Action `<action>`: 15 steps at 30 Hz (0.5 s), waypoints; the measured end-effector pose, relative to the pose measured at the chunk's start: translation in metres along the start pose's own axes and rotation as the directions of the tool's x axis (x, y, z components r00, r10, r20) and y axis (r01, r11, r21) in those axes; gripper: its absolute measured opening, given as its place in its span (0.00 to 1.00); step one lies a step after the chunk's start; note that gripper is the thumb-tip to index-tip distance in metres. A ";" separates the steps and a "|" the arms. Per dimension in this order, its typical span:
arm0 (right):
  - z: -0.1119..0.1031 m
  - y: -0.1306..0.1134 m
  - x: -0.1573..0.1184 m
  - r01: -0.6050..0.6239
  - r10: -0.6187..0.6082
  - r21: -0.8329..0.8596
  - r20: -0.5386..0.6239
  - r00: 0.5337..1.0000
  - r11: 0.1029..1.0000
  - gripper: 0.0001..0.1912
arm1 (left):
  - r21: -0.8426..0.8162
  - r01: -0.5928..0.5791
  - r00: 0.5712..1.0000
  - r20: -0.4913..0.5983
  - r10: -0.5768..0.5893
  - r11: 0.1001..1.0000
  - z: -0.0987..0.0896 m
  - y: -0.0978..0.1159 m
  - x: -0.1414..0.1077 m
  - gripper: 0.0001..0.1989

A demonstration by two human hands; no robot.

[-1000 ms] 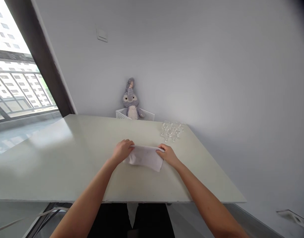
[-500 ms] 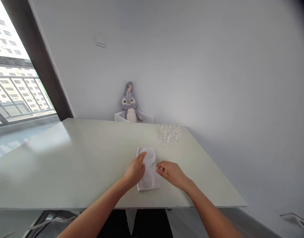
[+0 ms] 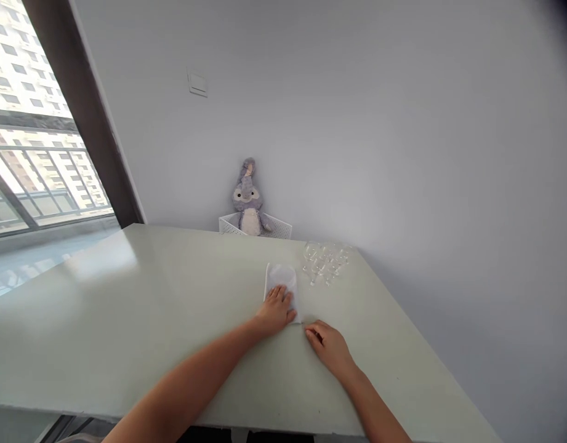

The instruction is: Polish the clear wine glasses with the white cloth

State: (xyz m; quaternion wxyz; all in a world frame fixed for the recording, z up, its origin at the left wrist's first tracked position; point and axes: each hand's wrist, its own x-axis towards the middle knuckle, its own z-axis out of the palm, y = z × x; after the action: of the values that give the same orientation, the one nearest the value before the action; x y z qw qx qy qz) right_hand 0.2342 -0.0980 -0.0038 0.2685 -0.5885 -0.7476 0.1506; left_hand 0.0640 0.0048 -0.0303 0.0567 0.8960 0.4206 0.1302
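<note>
- While the left hand [image 3: 276,311] lies palm down near the middle of the frame, its fingers are spread and extended over a white cloth [image 3: 283,274], pressed against it rather than gripping it.
- The cloth lies flat on the pale table [image 3: 172,326], just right of the frame's centre and below mid-height; its upper part shows beyond the fingertips, and a strip of its right side runs down past the thumb.
- Lower and to the right, the right hand [image 3: 328,346] is loosely curled, thumb and forefinger close together beside the cloth's lower right corner; whether they touch that corner or pinch anything cannot be told.
- Right of centre, near the table's far right corner, a cluster of clear glasses [image 3: 324,261] stands close together, apart from the cloth.
- Above centre, beyond the far edge, a grey plush toy [image 3: 250,206] sits in a white basket [image 3: 278,228] against the wall [image 3: 380,154].
- Toward the upper left are a wall switch [image 3: 198,85] and, farther out, a railing [image 3: 52,178] outside.
</note>
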 end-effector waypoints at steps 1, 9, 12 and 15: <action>0.001 -0.002 0.000 0.016 -0.016 -0.035 0.004 1.000 0.999 0.14 | 0.006 -0.010 1.000 0.005 0.010 1.000 0.002 -0.007 0.009 0.29; 0.006 -0.002 0.001 0.043 -0.042 -0.116 0.014 0.999 0.992 0.13 | 0.050 0.036 0.997 0.072 -0.039 0.998 0.002 -0.069 0.073 0.27; 0.006 -0.001 0.001 0.021 -0.019 -0.098 0.022 1.000 0.995 0.13 | 0.068 0.092 0.992 0.075 -0.097 0.993 -0.003 -0.098 0.085 0.26; 0.006 0.000 0.000 0.001 0.002 -0.082 0.034 0.999 0.997 0.13 | 0.098 0.187 0.979 0.067 -0.194 0.977 -0.014 -0.134 0.085 0.26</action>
State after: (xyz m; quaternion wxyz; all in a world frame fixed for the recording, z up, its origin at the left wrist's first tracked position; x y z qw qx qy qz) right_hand 0.2310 -0.0975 -0.0087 0.2313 -0.5966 -0.7574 0.1297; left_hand 0.0133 0.1559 -0.0294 0.0438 0.8575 0.5077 0.0705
